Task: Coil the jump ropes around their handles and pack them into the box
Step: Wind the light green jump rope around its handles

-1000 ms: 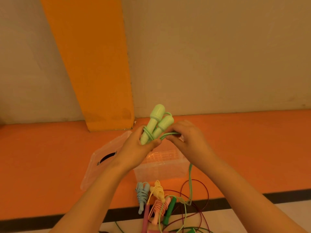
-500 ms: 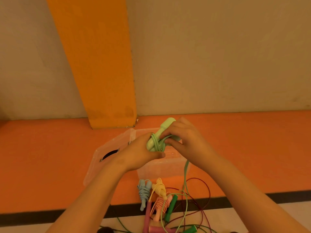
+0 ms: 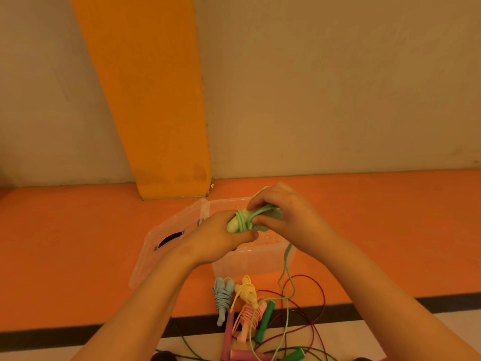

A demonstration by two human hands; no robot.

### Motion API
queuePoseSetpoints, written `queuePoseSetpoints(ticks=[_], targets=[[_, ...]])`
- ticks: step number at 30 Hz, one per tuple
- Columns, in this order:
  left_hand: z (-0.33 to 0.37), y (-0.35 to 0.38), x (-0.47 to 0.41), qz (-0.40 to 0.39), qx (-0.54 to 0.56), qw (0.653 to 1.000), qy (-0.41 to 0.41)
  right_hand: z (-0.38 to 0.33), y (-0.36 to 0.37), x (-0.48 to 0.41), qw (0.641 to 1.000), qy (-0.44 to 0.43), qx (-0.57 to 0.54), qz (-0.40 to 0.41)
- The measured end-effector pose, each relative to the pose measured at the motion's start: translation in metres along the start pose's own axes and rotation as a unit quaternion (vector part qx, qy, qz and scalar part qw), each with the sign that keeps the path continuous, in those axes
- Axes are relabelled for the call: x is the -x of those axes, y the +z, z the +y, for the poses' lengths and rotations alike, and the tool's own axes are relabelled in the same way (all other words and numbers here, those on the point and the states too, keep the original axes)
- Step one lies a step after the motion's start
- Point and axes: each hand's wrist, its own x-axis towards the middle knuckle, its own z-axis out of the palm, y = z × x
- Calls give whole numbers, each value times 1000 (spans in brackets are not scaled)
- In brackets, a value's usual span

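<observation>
Left hand: the left hand is curled round the mint handles, clamping the pair together so the turns have something firm to bite on.
Right hand: the right hand pinches the mint cord just beside the handles, pulling it taut, I'd say, so the loops lie snug.
Rope: held over the clear box; a few turns are on, and the loose tail hangs down to the orange surface.
Box: open, its lid leaning at the left, close under the hands for an easy drop.
Waiting: the blue bundle, yellow bundle and pink bundle lie coiled just in front of the box; the maroon rope sprawls loose.
</observation>
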Motion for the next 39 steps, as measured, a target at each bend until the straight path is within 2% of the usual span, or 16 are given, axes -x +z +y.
queuePoseSetpoints(ticks=[4,7,10,14,17,20,23,29,34,37,39], targets=[[0,-2,-1,39,5,999,-12,2,-8,-2,1000,24,10,10],[-3,-3,-1,39,-29,999,-21,5,-13,-1,999,35,-2,6],[-1,2,1,-6,-66,997,-31,6,-15,-1,999,36,15,13],[5,5,5,-108,-32,993,-24,3,-19,-1,997,72,-6,42],[8,3,7,-141,-15,989,-27,0,-21,0,997,62,-28,22],[9,2,9,-158,-3,987,-31,4,-19,1,997,58,-49,20],[11,-1,11,-164,21,985,-40,7,-18,3,997,52,-31,55],[12,-8,10,-153,122,979,-60,-2,-24,7,992,42,-92,77],[11,-9,11,-159,110,979,-66,0,-24,10,977,99,-187,30],[10,-11,11,-170,91,979,-69,-1,-21,11,960,124,-244,56],[9,-12,11,-172,81,979,-74,0,-20,11,965,125,-213,90]])
